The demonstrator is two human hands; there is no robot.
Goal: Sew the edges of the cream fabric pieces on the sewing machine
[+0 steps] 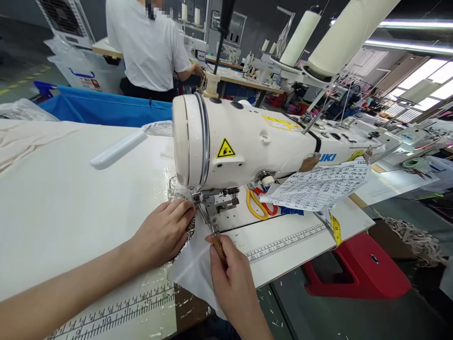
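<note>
My right hand (233,281) is wrapped round the wooden handle of an awl (219,249), whose metal shaft points up toward the presser foot. In the middle stands a white sewing machine (244,137), its needle area partly hidden by my fingers. My left hand (164,231) is closed at the left of the presser foot, fingers bent together on the edge of a white fabric piece (196,269); its fingertips are partly hidden. The fabric hangs down over the table's front edge between my hands.
Yellow-and-red-handled scissors (257,204) and a written paper sheet (318,186) lie right of the needle. A measuring tape (335,229) hangs nearby. A red stool (361,269) stands lower right. Behind are a blue cloth bin (113,106) and a person in white (145,47).
</note>
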